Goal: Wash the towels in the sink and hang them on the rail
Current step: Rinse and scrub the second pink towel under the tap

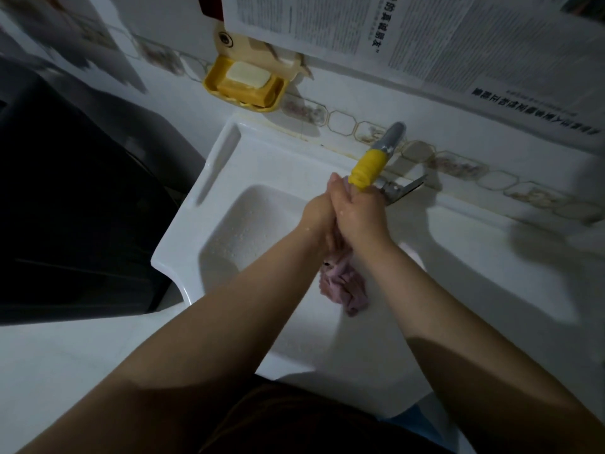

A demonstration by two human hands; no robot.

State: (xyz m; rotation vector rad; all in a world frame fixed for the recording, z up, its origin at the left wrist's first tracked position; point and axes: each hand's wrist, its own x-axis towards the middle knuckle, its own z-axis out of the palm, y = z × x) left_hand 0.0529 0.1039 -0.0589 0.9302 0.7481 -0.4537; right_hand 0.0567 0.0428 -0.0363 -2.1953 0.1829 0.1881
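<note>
A small pink towel (343, 283) hangs bunched below my two hands, over the white sink basin (235, 231). My left hand (319, 214) and my right hand (358, 213) are pressed together and closed around the towel's upper part, just under the yellow tap nozzle (366, 168). The part of the towel between my palms is hidden. Water drops speckle the basin's left wall. No rail is in view.
A yellow soap dish (212, 80) with a white soap bar (247, 73) hangs on the tiled wall at the back left. A metal tap handle (406, 188) juts right of the nozzle. A dark appliance (72, 198) stands left of the sink. Newspaper sheets (458, 37) cover the wall above.
</note>
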